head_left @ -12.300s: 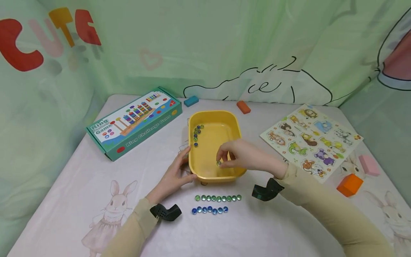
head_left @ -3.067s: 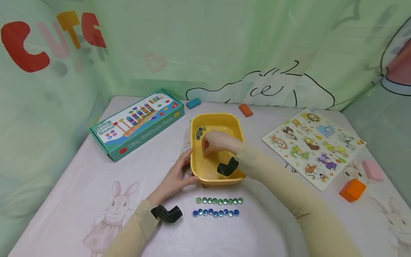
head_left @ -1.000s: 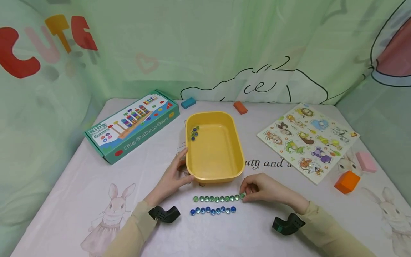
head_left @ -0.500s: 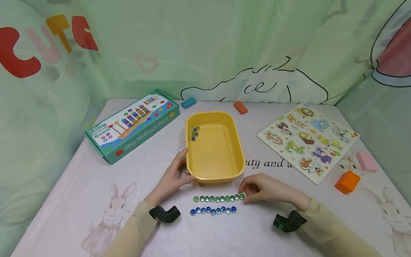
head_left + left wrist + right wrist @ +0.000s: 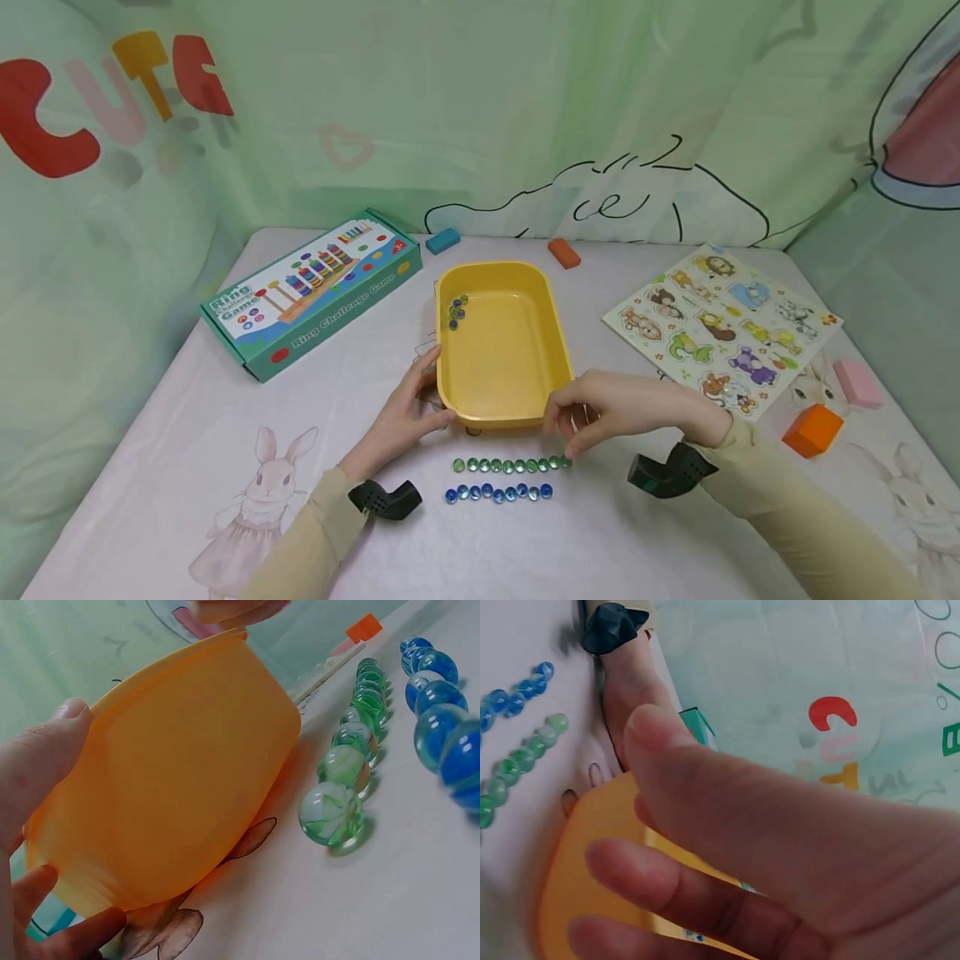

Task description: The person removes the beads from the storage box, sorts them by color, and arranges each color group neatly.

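My left hand [image 5: 401, 421] holds the near left corner of a yellow plastic tub [image 5: 502, 412], thumb on the near side and fingers on the left. In the left wrist view, its thumb [image 5: 45, 754] touches the tub's rim. Above the tub's near right corner, my right hand [image 5: 607, 408] has its fingers bent and apart, with nothing between them in the right wrist view. Below it runs a row of green glass marbles [image 5: 508, 466], its last marble just under the thumb. A row of blue marbles [image 5: 498, 496] lies nearer. Several blue and green marbles [image 5: 456, 314] sit inside the tub, far left.
A green Ring Challenge Game box [image 5: 311, 292] lies at the back left. Behind the tub are a blue block [image 5: 442, 242] and a red-orange block [image 5: 564, 253]. Rightward lie an animal puzzle board [image 5: 697, 317], an orange block [image 5: 813, 430] and a pink block [image 5: 857, 383].
Both marble rows have grown longer since the oldest frame, while fewer marbles are in the tub. My right hand let go of the last green marble and rose toward the tub; the left stays put.
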### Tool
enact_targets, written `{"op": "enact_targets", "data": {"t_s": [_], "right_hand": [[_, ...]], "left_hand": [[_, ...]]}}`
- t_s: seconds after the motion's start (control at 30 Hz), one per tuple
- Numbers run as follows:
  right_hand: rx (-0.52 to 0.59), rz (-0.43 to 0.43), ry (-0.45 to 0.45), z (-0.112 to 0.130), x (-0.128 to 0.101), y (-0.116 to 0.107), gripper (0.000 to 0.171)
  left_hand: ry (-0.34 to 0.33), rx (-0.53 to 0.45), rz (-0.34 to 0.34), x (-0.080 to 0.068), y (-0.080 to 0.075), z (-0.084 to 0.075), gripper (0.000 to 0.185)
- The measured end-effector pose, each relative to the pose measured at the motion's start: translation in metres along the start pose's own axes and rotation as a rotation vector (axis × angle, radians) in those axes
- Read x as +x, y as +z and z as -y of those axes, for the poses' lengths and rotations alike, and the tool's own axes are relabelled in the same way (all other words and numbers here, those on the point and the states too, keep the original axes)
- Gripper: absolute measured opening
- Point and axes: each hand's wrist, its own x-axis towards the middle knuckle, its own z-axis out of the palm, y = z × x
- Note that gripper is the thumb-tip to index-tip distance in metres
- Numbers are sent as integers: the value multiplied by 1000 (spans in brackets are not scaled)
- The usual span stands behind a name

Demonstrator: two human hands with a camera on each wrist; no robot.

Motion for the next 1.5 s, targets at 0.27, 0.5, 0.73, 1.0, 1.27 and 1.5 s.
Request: {"op": "enact_targets", "data": {"t_s": [0.27,0.5,0.73,1.0,1.27,1.5], "right_hand": [[-27,34,66,5,42,-28,17],[-29,-28,124,-5,80,-45,16],[-72,-141,227,-20,111,-46,16],[-177,-221,370,-34,135,-47,19],[-279,-203,444,-34,159,-47,27],[-325,-220,484,-34,174,-41,32]], "left_hand": [[10,-7,10,0,-2,1,86],[13,-6,5,1,-1,3,85],[14,-5,9,1,-1,1,85],[13,-9,12,1,-2,-1,87],[10,-5,12,1,-3,0,87],[-2,-15,20,1,-2,0,87]]}}
